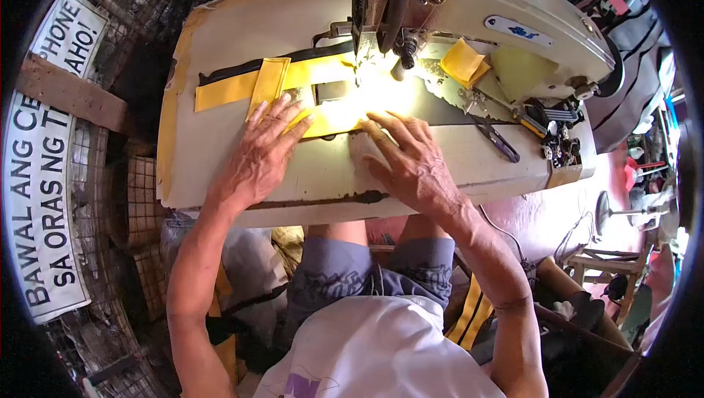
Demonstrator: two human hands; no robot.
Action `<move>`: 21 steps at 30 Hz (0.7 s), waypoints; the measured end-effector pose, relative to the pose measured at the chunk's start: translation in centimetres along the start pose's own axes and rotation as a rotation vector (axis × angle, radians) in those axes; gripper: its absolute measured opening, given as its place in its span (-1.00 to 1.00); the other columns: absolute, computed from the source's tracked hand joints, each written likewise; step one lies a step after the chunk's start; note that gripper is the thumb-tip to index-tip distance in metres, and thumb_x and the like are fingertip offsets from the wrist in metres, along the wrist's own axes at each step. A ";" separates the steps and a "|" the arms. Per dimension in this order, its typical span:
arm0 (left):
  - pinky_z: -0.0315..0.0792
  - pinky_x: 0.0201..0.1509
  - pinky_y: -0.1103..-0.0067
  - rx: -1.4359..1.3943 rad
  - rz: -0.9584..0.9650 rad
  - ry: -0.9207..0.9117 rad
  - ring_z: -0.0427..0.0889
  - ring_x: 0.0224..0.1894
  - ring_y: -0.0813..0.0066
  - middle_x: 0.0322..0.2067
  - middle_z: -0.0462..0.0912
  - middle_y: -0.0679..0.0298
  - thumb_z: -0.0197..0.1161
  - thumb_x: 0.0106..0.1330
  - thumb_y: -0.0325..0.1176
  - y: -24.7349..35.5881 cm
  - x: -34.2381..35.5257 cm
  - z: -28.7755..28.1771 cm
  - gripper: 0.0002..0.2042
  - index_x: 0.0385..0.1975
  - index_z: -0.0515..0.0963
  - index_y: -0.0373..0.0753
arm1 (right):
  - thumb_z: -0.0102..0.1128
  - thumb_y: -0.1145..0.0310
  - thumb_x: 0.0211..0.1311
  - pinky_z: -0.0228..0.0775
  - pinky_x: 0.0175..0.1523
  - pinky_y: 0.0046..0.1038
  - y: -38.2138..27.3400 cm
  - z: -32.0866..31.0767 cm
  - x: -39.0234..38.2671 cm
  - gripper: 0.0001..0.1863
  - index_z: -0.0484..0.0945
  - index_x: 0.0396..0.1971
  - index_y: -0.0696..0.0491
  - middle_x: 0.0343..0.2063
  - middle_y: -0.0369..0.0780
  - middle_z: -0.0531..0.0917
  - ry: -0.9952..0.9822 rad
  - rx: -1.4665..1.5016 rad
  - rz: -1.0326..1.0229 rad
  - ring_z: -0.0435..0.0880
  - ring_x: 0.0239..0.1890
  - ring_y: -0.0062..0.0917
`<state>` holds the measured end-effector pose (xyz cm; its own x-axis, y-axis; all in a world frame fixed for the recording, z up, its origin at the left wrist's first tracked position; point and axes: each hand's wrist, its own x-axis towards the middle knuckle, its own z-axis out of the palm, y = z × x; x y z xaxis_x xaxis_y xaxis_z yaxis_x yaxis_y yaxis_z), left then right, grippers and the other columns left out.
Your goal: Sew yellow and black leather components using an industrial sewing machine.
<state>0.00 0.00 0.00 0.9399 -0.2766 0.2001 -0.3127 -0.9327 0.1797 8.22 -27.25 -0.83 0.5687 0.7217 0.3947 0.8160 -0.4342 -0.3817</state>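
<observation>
My left hand (262, 150) lies palm down on the sewing table (220, 24), its fingertips at the left end of a yellow strip of material (326, 124). The fingers of my right hand (414, 160) are spread, with the tips on or just beside that strip's right end. Glare around the needle of the sewing machine (469, 9) washes out the middle of the work. Beyond my left hand, a longer yellow strip (229, 93) runs toward the needle beside black material. A short yellow piece (270, 79) lies across it.
Folded yellow pieces (460, 61) lie under the machine arm. To the right are thread snips (499, 141), a yellow-and-black cutter (529, 123) and a pile of small metal parts (563, 150). Wire mesh and a lettered sign (48, 185) stand on the left. A fan (605, 211) is at far right.
</observation>
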 end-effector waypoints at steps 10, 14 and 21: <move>0.19 0.51 0.20 0.441 -0.201 0.074 0.38 0.41 0.09 0.32 0.48 0.08 0.17 0.25 -0.59 -7.1 -1.2 -6.0 -0.54 0.19 0.57 -0.26 | 0.23 0.09 0.30 0.25 0.33 -0.17 -0.4 0.4 1.4 -0.46 0.54 0.15 0.13 0.19 -0.10 0.57 0.019 -0.050 -0.045 0.49 0.27 -0.24; 0.03 0.61 0.14 0.181 -0.359 -0.284 0.20 0.52 0.04 0.44 0.30 0.10 0.31 0.22 -0.53 -2.4 -1.7 -9.3 -0.50 0.23 0.53 -0.26 | 0.22 0.06 0.31 0.25 0.34 -0.17 -0.3 0.6 1.8 -0.41 0.50 0.19 0.16 0.20 -0.08 0.56 0.000 -0.035 0.003 0.47 0.30 -0.24; 0.40 0.32 0.30 -0.098 0.168 0.076 0.52 0.17 0.13 0.05 0.59 0.06 0.31 0.19 -0.53 0.6 6.9 -1.2 -0.61 0.07 0.59 -0.38 | 0.23 0.02 0.30 0.22 0.34 -0.18 -0.3 0.3 2.3 -0.33 0.46 0.23 0.22 0.21 -0.03 0.55 -0.007 -0.041 0.029 0.45 0.31 -0.22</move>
<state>6.11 -2.20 2.66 0.8617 -0.4046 0.3062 -0.4793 -0.8472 0.2294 9.24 -25.32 -0.09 0.5916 0.7119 0.3784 0.8028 -0.4766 -0.3584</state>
